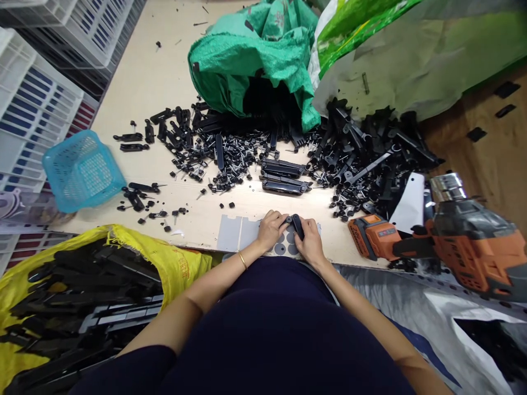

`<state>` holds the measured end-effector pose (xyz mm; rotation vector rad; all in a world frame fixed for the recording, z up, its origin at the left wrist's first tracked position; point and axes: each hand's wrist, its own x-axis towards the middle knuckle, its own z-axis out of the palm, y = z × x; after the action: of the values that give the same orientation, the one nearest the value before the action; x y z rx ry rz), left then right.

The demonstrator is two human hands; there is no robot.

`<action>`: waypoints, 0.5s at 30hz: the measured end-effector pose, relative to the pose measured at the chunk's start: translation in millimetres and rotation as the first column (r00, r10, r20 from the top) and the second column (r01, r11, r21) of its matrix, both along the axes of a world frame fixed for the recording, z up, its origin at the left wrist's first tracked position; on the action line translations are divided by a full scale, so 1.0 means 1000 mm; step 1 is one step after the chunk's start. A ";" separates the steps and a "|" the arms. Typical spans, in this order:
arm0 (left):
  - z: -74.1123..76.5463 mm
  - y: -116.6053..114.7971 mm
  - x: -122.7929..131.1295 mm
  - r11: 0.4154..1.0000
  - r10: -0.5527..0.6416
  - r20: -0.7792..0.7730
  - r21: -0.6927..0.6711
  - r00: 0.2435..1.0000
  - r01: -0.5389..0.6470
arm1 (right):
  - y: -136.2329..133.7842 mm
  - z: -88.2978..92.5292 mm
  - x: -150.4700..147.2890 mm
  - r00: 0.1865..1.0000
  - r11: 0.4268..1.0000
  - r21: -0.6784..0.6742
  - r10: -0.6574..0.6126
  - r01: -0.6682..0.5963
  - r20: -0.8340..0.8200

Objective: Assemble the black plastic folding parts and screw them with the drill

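Observation:
At the table's front edge, my left hand (270,229) is closed, its fingertips pinching a small black plastic part (289,219). Close beside it, my right hand (311,241) grips a short, elongated black plastic piece (297,226) with a rounded end. The two black pieces are close together; whether they touch I cannot tell. Under the hands lie grey sheets (229,232) with round discs (280,249), partly covered by my fingers. Just beyond sits a small stack of long black parts (284,178). Black-headed screws (234,164) are heaped behind and to the left of that stack.
An orange cordless power tool (473,236) lies at right, near a wrench (370,166) and piled black parts (346,131). A green woven sack (255,60) stands at the back. A blue basket (84,170) and yellow sack (181,269) are at left.

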<state>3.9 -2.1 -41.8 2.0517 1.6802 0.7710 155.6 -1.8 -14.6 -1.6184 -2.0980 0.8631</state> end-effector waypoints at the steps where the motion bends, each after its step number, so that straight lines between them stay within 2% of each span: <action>1: 0.000 0.000 0.001 1.000 0.019 -0.012 -0.003 1.000 -0.019 | 0.000 0.000 0.000 1.000 1.000 -0.002 -0.002 0.002 -0.005; 4: -0.001 0.002 -0.001 0.998 0.062 -0.042 -0.014 0.997 -0.063 | 0.001 -0.001 0.001 1.000 1.000 -0.011 -0.009 0.009 -0.013; 9: 0.001 0.012 -0.014 0.982 -0.187 -0.078 -0.032 0.979 0.185 | 0.001 -0.003 0.001 1.000 1.000 -0.006 -0.004 0.004 -0.018; 10: 0.001 0.013 -0.014 0.983 -0.182 -0.080 -0.030 0.980 0.180 | 0.001 -0.003 0.001 1.000 1.000 -0.011 -0.005 0.005 -0.016; 13: 0.002 0.011 -0.009 0.999 -0.046 -0.086 -0.028 0.995 0.044 | 0.000 -0.002 0.000 1.000 0.999 -0.022 -0.026 0.026 -0.012; 15: 0.003 0.011 -0.006 0.999 -0.030 -0.096 -0.034 0.995 0.027 | 0.000 -0.001 0.000 0.999 0.999 -0.023 -0.039 0.039 -0.018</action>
<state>-2.3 8.6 -39.3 2.1166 1.6991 0.6407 155.7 -1.4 -16.0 -1.6510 -2.0443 0.8887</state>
